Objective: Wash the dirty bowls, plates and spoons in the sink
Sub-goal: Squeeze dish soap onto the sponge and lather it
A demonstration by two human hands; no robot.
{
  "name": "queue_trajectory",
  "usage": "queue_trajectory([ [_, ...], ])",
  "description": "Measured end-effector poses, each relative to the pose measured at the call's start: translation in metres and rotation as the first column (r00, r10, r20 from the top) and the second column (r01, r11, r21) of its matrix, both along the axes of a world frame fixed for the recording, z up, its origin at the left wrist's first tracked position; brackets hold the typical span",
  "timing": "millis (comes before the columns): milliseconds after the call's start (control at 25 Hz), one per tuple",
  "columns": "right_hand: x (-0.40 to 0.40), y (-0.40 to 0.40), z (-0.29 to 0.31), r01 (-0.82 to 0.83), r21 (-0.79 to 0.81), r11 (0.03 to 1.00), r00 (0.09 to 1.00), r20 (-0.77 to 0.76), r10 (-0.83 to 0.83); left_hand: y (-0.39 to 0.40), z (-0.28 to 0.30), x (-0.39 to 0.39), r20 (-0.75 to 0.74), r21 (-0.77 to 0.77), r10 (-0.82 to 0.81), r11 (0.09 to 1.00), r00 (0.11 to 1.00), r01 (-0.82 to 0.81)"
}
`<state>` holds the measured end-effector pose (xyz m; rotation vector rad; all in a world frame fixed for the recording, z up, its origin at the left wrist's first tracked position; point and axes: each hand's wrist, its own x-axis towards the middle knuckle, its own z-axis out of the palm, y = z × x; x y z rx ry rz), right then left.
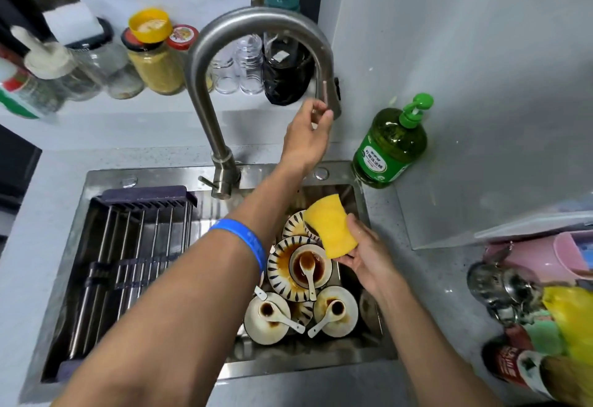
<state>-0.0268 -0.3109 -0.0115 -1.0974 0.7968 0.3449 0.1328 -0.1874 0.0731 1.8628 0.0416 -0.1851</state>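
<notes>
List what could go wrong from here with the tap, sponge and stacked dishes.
1. The left hand grips the spout; water may splash off the sauce-stained bowls below.
2. Spoons resting loosely in the stack may slide off.
3. The right hand pinches the sponge only at its edge; it might drop.

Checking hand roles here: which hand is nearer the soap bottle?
Right. The right hand, holding the sponge over the sink, sits below-left of the soap bottle. The left hand grips the faucet head, farther left.
</notes>
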Motion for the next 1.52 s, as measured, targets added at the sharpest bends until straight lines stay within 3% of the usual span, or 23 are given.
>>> queue_trajectory([
  [80,0.008,0.006,0.015,-0.094,-0.010,0.995,0.994,0.062,0.095,0.026,-0.016,-0.034,-0.208,-0.027,-0.153,0.988,0.966,0.151],
  [160,0.019,0.025,0.033,-0.171,-0.101,0.980,0.975,0.124,0.183,0.062,-0.028,-0.094,-0.394,-0.230,-0.353,0.932,0.849,0.281],
  [240,0.026,0.061,0.041,-0.199,-0.280,0.939,0.962,0.129,0.242,0.095,-0.039,-0.132,-0.392,-0.563,-0.292,0.826,0.873,0.023],
  [320,0.024,0.104,0.043,-0.111,-0.271,0.956,0.975,0.157,0.158,0.110,-0.039,-0.145,-0.358,-0.661,-0.042,0.717,0.933,-0.222],
  [400,0.007,0.139,0.042,-0.137,-0.246,0.960,0.956,0.221,0.193,0.110,-0.038,-0.154,-0.383,-0.619,0.077,0.719,0.920,-0.318],
  [480,-0.007,0.169,0.030,-0.157,-0.265,0.951,0.962,0.177,0.209,0.109,-0.039,-0.169,-0.404,-0.496,0.055,0.826,0.913,-0.269],
  [560,-0.015,0.182,0.025,-0.178,-0.284,0.942,0.956,0.178,0.234,0.116,-0.042,-0.178,-0.462,-0.392,0.121,0.861,0.879,-0.324],
  [640,-0.019,0.189,0.020,-0.235,-0.337,0.912,0.932,0.190,0.310,0.125,-0.034,-0.179,-0.495,-0.407,0.151,0.830,0.856,-0.382],
  [760,-0.026,0.202,0.029,-0.218,-0.273,0.937,0.948,0.170,0.270,0.136,-0.027,-0.187,-0.493,-0.382,0.156,0.845,0.856,-0.374],
  [800,-0.028,0.205,0.032,-0.277,-0.306,0.911,0.924,0.174,0.340,0.138,-0.028,-0.187,-0.497,-0.375,0.180,0.838,0.849,-0.397],
  [920,-0.027,0.209,0.035,-0.216,-0.315,0.924,0.935,0.208,0.289,0.144,-0.022,-0.191,-0.472,-0.354,0.146,0.872,0.870,-0.338],
  [1000,-0.026,0.203,0.048,-0.200,-0.332,0.922,0.919,0.263,0.295,0.144,-0.017,-0.188,-0.498,-0.376,0.155,0.848,0.853,-0.373],
  [1120,-0.023,0.197,0.052,-0.058,-0.184,0.981,0.964,0.246,0.104,0.141,-0.010,-0.187,-0.420,-0.394,0.048,0.890,0.906,-0.229],
  [1240,-0.021,0.192,0.071,-0.007,-0.171,0.985,0.958,0.280,0.056,0.138,-0.006,-0.183,-0.399,-0.466,0.046,0.850,0.916,-0.246],
  [1360,-0.020,0.208,0.081,0.085,-0.063,0.994,0.955,0.289,-0.063,0.135,-0.005,-0.177,-0.261,-0.458,-0.012,0.882,0.965,-0.113],
  [1400,-0.019,0.210,0.093,0.151,-0.073,0.986,0.966,0.223,-0.131,0.134,-0.008,-0.174,-0.259,-0.479,-0.010,0.870,0.966,-0.120],
  [1520,-0.018,0.206,0.085,0.021,-0.269,0.963,0.946,0.318,0.068,0.126,-0.009,-0.177,-0.308,-0.496,0.042,0.845,0.951,-0.198],
])
